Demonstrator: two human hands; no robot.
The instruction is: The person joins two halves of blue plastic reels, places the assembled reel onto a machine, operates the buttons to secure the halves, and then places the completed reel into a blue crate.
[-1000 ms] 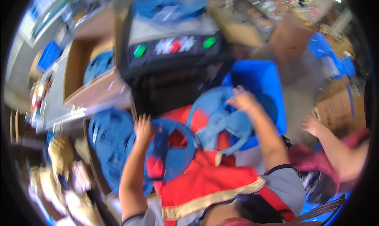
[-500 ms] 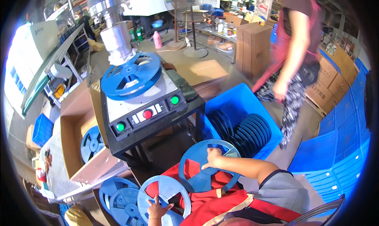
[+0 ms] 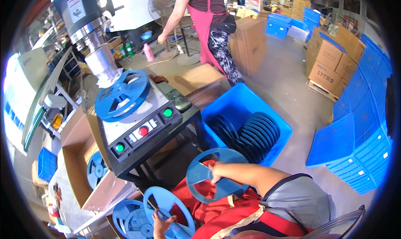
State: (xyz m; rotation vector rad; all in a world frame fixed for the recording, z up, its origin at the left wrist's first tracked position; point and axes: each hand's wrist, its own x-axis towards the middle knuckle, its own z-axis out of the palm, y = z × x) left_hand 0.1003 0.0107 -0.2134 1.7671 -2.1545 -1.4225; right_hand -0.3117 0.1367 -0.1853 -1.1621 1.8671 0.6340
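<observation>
My right hand (image 3: 214, 172) grips a flat blue reel disc (image 3: 199, 178) near its centre, over my red apron. Another blue reel disc (image 3: 162, 196) is held tilted in my left hand (image 3: 162, 225), whose thumb and fingers go through its opening. Just left of that disc lie more blue reel discs (image 3: 134, 222), partly hidden behind it. Ahead, a blue reel (image 3: 125, 91) rests on the press plate under a metal press head (image 3: 102, 63). Close beyond my right hand, a blue bin (image 3: 240, 100) holds a row of dark discs (image 3: 260, 134).
The press panel (image 3: 140, 132) has two green buttons and a red one. An open cardboard box (image 3: 75, 166) at left contains a blue reel (image 3: 96, 169). Blue crates (image 3: 355, 151) are stacked at right. A person in a red apron (image 3: 202, 34) stands beyond the bin.
The view has turned to the right. The other person has walked leftward, from beside the bin to behind it. My left hand's disc has tilted more; both hands keep hold of their discs.
</observation>
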